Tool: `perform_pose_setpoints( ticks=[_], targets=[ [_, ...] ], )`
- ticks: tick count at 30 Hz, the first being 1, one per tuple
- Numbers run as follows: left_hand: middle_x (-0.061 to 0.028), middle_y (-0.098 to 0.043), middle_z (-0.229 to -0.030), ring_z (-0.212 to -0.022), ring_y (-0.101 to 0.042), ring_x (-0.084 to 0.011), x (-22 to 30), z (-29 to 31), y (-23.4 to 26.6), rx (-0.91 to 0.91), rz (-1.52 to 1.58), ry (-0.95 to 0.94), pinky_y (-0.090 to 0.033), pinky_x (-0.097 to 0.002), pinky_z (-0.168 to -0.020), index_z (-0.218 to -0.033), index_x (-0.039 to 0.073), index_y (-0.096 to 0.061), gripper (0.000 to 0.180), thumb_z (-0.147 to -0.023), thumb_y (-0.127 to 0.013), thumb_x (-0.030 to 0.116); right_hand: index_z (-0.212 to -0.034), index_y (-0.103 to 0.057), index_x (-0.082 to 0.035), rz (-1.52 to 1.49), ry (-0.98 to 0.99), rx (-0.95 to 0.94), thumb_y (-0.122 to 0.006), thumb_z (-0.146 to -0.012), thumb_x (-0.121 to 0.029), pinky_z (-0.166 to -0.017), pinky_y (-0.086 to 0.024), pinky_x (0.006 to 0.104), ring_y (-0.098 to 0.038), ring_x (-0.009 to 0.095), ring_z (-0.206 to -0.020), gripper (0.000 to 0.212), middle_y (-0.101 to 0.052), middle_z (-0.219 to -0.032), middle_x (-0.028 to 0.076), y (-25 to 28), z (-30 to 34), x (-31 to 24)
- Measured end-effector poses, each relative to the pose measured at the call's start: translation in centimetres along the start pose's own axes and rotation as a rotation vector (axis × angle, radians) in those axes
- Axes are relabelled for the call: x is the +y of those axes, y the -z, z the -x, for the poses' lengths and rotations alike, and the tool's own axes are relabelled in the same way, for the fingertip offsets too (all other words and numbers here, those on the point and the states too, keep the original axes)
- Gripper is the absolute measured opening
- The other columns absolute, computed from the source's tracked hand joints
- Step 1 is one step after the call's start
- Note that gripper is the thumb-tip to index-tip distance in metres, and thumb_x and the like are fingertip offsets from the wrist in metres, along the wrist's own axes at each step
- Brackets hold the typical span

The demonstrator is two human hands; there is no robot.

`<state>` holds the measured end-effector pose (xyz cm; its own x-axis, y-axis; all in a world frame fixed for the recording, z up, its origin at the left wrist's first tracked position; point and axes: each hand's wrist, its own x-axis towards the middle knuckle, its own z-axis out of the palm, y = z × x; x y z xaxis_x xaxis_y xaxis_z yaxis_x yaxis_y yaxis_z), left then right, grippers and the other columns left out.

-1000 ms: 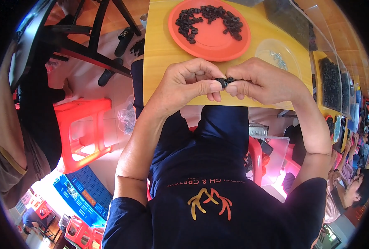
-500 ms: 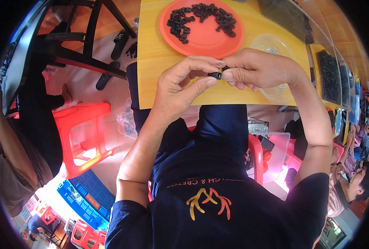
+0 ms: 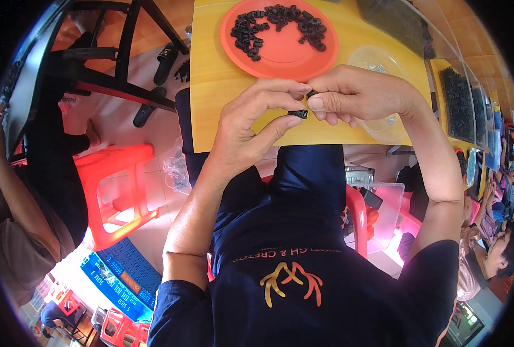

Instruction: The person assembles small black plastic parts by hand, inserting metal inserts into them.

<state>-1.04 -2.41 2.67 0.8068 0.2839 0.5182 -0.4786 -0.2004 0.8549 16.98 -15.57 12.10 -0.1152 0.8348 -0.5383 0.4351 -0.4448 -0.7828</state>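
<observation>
My left hand (image 3: 248, 124) is closed on a small black tubular part (image 3: 298, 114), which sits at the thumb tip over the table's near side. Its index finger reaches across to my right fingertips. My right hand (image 3: 364, 95) pinches another small dark piece (image 3: 312, 93) between thumb and index finger; most of that piece is hidden. The two pieces are slightly apart. Just beyond both hands, an orange-red round plate (image 3: 283, 61) carries many small black parts (image 3: 251, 32) in a curved heap. Under my right wrist and forearm stands a clear round dish (image 3: 404, 75) with tiny shiny bits (image 3: 377, 68).
The yellow table (image 3: 210, 87) ends just in front of my lap. A clear-walled bin of black parts (image 3: 464, 104) stands at the right. On the left are a red stool (image 3: 118, 179), a blue crate (image 3: 118, 283) and a seated person (image 3: 26, 214).
My left thumb has moved down a little with the black part, away from my right fingertips, and the part has turned. My right hand has barely shifted.
</observation>
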Motion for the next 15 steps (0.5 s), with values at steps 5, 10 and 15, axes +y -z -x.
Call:
perform_pose_setpoints(
  ticks=[5,10,15],
  targets=[
    [-0.0123,-0.063,-0.111,-0.101,-0.065,-0.0213,-0.2,0.1,0.0,0.012,-0.019,-0.005,-0.053,-0.0317,-0.086,-0.102,0.001,-0.066,0.022,-0.082,-0.071,-0.006,-0.093,-0.061,-0.003,0.063,0.144,0.154,-0.046,-0.105,-0.039,-0.053,-0.047,0.0224,-0.056,0.008,-0.06,0.041,-0.059,-0.074,0.001,-0.8,-0.3,0.7],
    [-0.0082,-0.062,-0.111,-0.1,-0.062,-0.0146,-0.9,0.6,-0.2,0.142,0.331,0.174,-0.053,-0.0292,-0.083,-0.105,0.0,-0.065,0.017,-0.088,-0.069,-0.002,-0.094,-0.061,-0.003,0.137,0.212,0.421,-0.047,-0.105,-0.033,-0.054,-0.046,0.0232,-0.055,0.008,-0.06,0.035,-0.059,-0.075,0.001,-1.8,-0.7,0.5],
    [-0.0056,-0.066,-0.099,-0.09,-0.063,-0.0118,-0.9,0.5,0.2,0.24,0.488,0.338,-0.053,-0.0269,-0.077,-0.106,0.001,-0.064,0.016,-0.091,-0.069,0.002,-0.092,-0.062,0.0,0.133,0.321,0.538,-0.05,-0.104,-0.029,-0.065,-0.049,0.0308,-0.061,0.017,-0.069,0.033,-0.061,-0.075,0.008,-2.7,-0.8,0.1]
  ],
)
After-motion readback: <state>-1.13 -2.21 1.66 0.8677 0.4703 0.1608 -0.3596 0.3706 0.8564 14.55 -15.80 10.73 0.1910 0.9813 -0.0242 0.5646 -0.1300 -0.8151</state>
